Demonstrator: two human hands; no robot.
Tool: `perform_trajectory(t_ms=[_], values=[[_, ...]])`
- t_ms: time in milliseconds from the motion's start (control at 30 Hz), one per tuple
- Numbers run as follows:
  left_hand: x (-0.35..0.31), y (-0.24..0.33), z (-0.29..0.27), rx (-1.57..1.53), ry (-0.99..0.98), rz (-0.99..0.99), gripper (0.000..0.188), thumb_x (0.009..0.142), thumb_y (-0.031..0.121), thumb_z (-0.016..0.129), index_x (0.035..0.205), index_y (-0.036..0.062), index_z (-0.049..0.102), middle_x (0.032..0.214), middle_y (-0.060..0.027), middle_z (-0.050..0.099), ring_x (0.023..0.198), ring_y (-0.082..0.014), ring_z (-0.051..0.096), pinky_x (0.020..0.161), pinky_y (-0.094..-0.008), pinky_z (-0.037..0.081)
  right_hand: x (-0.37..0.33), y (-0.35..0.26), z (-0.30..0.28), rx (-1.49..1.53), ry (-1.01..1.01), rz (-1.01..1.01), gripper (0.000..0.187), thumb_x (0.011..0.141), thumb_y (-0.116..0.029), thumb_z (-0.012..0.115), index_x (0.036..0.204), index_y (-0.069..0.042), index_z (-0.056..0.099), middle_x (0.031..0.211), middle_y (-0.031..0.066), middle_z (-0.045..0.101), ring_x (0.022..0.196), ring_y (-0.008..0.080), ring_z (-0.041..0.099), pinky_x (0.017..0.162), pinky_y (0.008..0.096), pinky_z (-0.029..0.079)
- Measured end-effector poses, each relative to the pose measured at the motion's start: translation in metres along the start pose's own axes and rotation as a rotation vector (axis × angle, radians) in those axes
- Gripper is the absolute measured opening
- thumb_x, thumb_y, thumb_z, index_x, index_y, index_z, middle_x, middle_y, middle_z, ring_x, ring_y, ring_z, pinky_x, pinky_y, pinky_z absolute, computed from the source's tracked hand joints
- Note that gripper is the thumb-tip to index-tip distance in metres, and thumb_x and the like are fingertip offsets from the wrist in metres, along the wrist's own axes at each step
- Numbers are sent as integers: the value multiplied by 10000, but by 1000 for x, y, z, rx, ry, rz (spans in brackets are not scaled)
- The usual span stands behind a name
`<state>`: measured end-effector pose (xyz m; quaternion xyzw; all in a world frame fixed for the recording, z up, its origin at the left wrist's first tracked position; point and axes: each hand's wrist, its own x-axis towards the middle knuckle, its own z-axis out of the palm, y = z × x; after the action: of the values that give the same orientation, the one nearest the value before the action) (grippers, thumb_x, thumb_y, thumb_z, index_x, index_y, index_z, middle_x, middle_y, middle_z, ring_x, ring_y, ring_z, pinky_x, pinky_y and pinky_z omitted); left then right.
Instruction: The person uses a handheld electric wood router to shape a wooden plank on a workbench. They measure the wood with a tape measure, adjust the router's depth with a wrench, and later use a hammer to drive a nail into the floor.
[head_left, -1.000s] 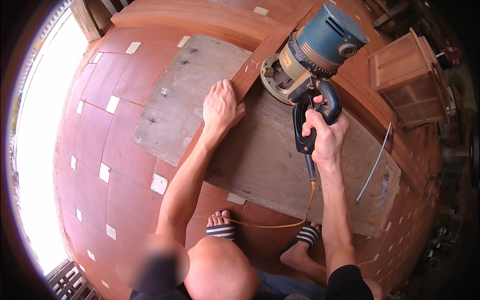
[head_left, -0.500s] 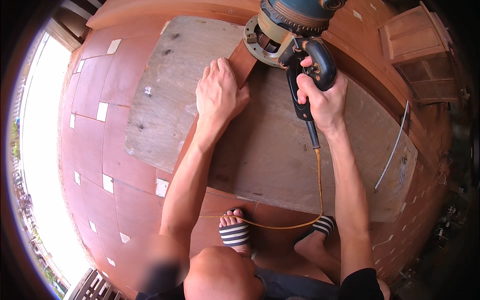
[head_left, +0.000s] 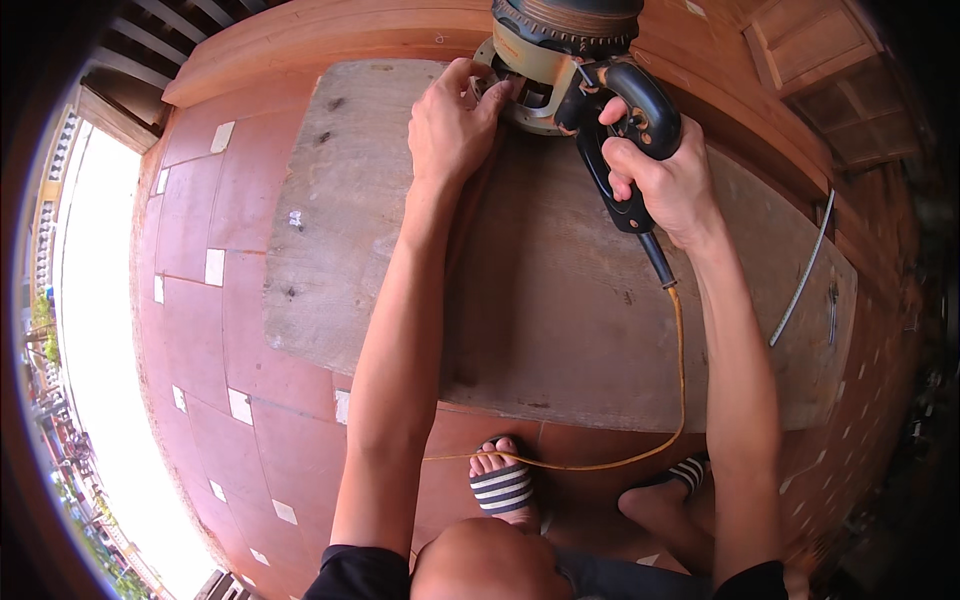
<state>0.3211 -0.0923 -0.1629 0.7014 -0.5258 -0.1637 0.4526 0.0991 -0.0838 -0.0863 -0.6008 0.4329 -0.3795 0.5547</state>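
1. Your left hand [head_left: 450,125] and right hand [head_left: 665,185] crowd the router [head_left: 570,60] at the surface's [head_left: 340,230] far edge.
2. The orange cord [head_left: 680,370] trails across the near edge, right of centre.
3. A thin metal rod [head_left: 800,275] lies along the right end.
4. The left half lies open to you.

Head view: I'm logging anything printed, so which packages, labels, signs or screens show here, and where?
None can be made out in this view.
Power tool: top centre on the wooden board; dark motor cap, tan base, black handle; no readable label shows.
Right hand grips the black handle; left hand rests at the tool's base.
Small pale squares on the left are floor tiles, not signs.
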Motion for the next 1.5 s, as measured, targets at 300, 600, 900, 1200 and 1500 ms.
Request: perform_trajectory(t_ms=[300,600,900,1200,1500], values=[[-7,8,-2,52,-5,-107,463,921,496,777,1149,94,745,984,-142,763,967,-317,738,864,-433,551,-10,26,-2,15,34,-177,292,942,-106,763,1211,-23,684,706,-11,614,586,54,532,552,249,436],[4,1,-1,86,-7,-88,506,876,551,808,1060,82,770,929,-167,778,955,-362,756,838,-456,562,12,16,-26,-165,-34,-176,202,892,-114,770,1068,-28,718,748,19,666,652,97,603,623,287,487],[5,-5,11,89,8,-38,507,915,520,797,1069,38,786,1305,-127,756,1107,-297,760,965,-389,545,37,31,-48,-265,-48,-437,204,859,-111,783,1038,-37,723,749,13,689,659,99,638,645,295,526],[0,-1,8,39,68,-55,528,880,494,832,1135,35,783,1335,-141,732,1113,-317,765,983,-399,569,35,28,-45,-114,-152,-221,248,874,-108,784,1100,-30,718,770,21,686,654,98,614,635,283,507],[-3,10,3,77,69,-55,519,876,561,817,1083,87,789,986,-186,811,991,-299,787,908,-417,572,32,18,-42,-99,-171,-105,101,896,-44,716,996,-45,696,658,-22,589,550,54,514,520,259,424]])
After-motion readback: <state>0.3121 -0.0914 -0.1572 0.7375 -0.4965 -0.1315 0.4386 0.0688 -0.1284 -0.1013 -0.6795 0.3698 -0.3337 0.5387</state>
